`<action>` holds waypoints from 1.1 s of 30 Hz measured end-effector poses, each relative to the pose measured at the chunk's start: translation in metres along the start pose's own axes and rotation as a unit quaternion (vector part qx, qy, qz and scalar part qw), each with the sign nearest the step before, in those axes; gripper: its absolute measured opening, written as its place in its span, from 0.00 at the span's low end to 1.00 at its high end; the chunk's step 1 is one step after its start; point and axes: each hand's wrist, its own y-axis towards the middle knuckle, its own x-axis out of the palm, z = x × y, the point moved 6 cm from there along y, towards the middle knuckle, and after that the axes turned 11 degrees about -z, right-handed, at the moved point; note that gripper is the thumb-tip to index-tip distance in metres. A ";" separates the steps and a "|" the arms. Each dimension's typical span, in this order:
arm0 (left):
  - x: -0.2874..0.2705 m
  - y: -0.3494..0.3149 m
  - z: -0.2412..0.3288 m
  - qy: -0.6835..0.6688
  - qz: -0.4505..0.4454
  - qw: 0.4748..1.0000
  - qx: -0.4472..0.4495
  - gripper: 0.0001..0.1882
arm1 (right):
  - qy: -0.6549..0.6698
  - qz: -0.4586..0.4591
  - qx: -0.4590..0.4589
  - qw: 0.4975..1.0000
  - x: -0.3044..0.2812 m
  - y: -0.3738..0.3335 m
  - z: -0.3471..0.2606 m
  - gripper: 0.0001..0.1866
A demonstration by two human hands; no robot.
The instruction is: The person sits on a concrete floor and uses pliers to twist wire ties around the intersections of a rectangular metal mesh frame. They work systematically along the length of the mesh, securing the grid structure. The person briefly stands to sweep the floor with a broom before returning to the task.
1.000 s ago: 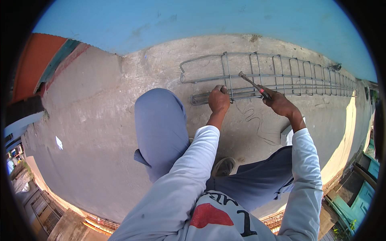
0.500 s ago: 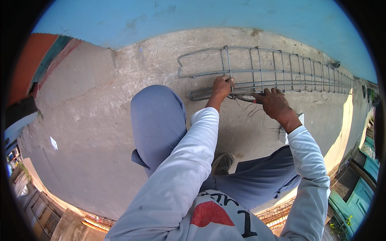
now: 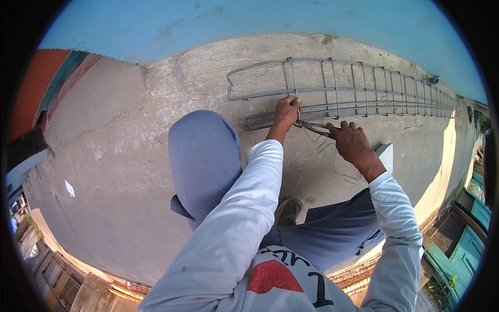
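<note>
Nearest, the person's shoe (image 3: 289, 210) rests on the concrete floor (image 3: 119, 182) with bent knees to either side, a squat that should give both arms steady reach. Just ahead, the right hand (image 3: 356, 144) is curled round the handles of the pliers (image 3: 318, 130), which slant leftward to the near edge of the metal cage (image 3: 335, 88); how hard it squeezes I cannot tell. A firm grip well back on the handles would give better leverage, and a square approach would make a slip less likely. The loose wire (image 3: 333, 165) lies on the floor below the tool, near a pale block (image 3: 384, 157), and is best left clear of the handles. To the left, the left hand (image 3: 285, 112) is closed on the cage by its second-from-the-end crossbar, right beside the pliers' tips; whether they bite on metal is too small to see. Holding the frame there should stop it rocking, though those fingers sit close to the tool and would be safer slightly higher up the bar. Beyond the hands, the cage lies on the floor and runs off to the right, alongside the blue wall (image 3: 260, 18).
</note>
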 end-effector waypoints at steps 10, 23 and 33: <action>0.015 0.010 -0.004 -0.094 0.010 0.995 -0.035 0.16 | 0.127 -0.053 0.002 0.991 0.019 -0.005 -0.008 0.18; -0.001 0.005 0.004 0.043 0.034 0.998 0.008 0.12 | 0.111 0.142 0.042 0.983 0.083 -0.034 -0.047 0.19; 0.009 -0.083 -0.017 0.519 0.086 0.839 0.138 0.22 | 0.143 0.128 0.019 0.981 0.084 -0.018 -0.031 0.21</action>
